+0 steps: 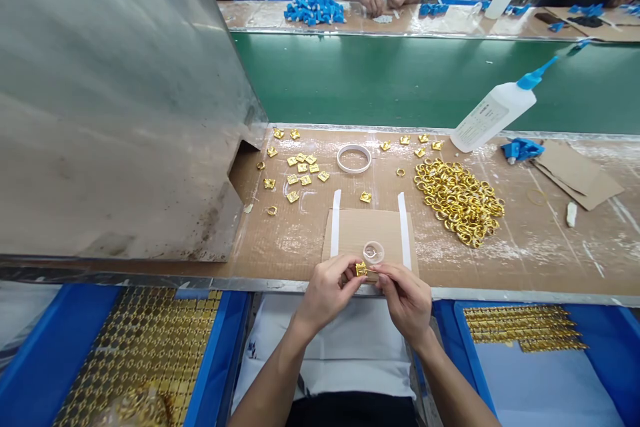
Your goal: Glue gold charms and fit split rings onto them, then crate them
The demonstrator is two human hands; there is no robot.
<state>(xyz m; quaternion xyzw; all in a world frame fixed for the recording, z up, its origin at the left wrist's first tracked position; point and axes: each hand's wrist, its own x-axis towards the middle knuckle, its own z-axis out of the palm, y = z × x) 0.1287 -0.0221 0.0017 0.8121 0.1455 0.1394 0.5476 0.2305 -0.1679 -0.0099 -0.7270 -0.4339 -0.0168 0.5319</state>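
My left hand (326,288) pinches a small square gold piece (361,269) between thumb and fingers, over the near edge of the cardboard pad (370,227). My right hand (407,295) is closed on a thin gold-coloured pin-like tool (371,271), whose tip meets the gold piece. Just beyond the fingers sits a small round clear cup (373,252) on the pad. White tape strips (335,223) run along both sides of the pad. One loose square gold piece (365,197) lies past its far edge.
Right of the pad is a heap of gold rings (457,200); behind it stands a white glue bottle (493,117). A white tape ring (354,159) lies near scattered gold pieces (305,179). A metal housing (120,113) blocks the left. Blue trays (207,373) flank my lap. Co-workers sit beyond the green belt (360,77).
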